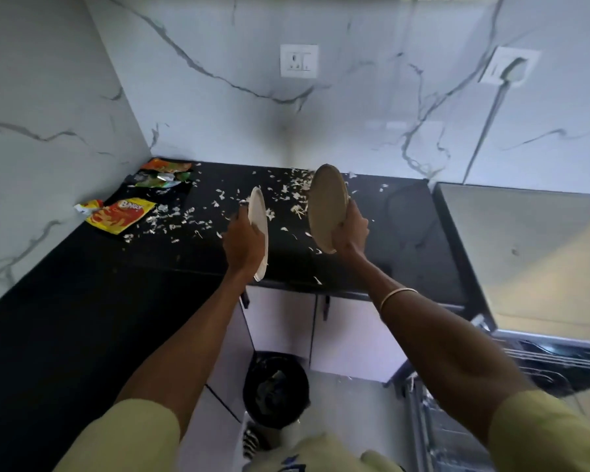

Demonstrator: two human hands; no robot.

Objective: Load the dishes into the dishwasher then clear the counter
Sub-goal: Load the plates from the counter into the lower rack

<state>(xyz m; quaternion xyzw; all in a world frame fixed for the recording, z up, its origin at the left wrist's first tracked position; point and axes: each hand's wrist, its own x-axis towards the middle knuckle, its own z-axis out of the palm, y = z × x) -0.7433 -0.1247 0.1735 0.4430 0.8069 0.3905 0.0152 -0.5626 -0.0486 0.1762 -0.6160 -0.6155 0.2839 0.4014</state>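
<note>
My left hand (pixel 242 245) grips a white plate (pixel 259 229) by its edge, held on its side above the black counter (pixel 82 284). My right hand (pixel 353 229) grips a tan plate (pixel 326 207), also tilted up on edge, its underside facing me. White food scraps (pixel 286 190) lie scattered over the counter behind both plates. At the lower right the open dishwasher (pixel 542 366) shows its wire rack.
Snack wrappers lie at the counter's back left: a yellow one (pixel 120 216) and an orange-green one (pixel 162 173). A black bin (pixel 275 390) stands on the floor below the counter edge. White cabinet doors (pixel 348 338) sit under the counter. A grey appliance top (pixel 542 253) is at right.
</note>
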